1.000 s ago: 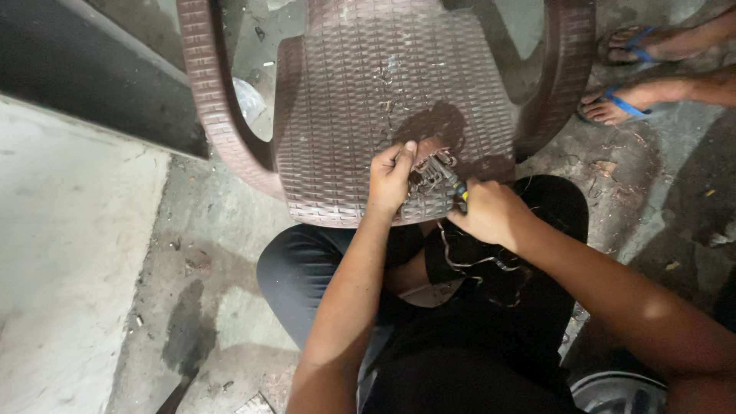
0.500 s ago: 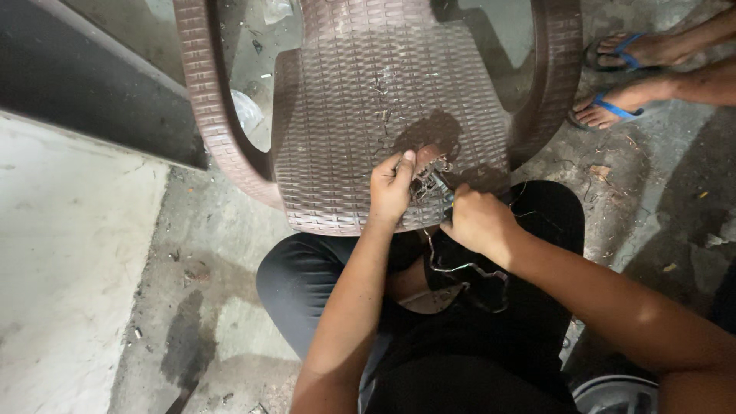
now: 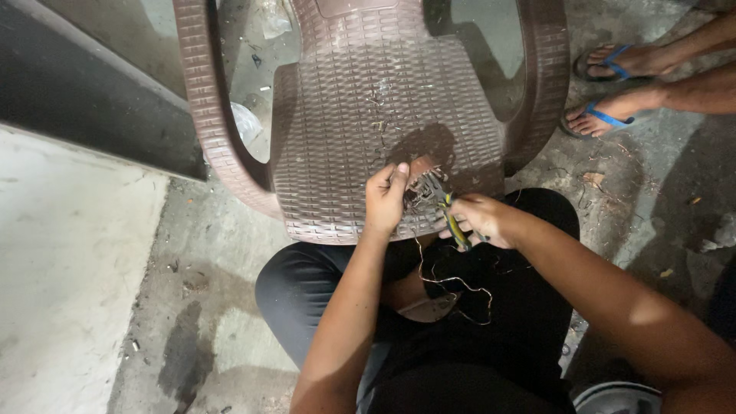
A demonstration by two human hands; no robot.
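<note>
Since half a second back, not much is shifting: both hands are staying at the front edge of the seat, the right one sitting maybe a touch lower, and the view is pretty much holding steady. Biggest thing in shot is the chair (image 3: 360, 107), brown plastic with a woven pattern, facing the person who's crouching right in front of it in dark trousers (image 3: 307, 284). It's standing on a rough, stained floor (image 3: 192, 307), with a pale slab (image 3: 69, 268) running down the left side and a dark wall base (image 3: 84, 92) above that. Up in the top right corner somebody else's feet are showing in sandals (image 3: 606, 115) with blue straps, well apart from the work. Now the hands: the left hand (image 3: 386, 195) is curling shut, its fingertips pinching a tangle of wire (image 3: 423, 188) against the seat near its front edge. The right hand (image 3: 479, 220) is closing around pliers (image 3: 454, 222) with yellow and dark handles, and the nose is pointing up into that same tangle; I can't tell if the tips are actually biting the wire. Thin loose strands (image 3: 452, 287) are dangling from the bundle down over the person's lap.
</note>
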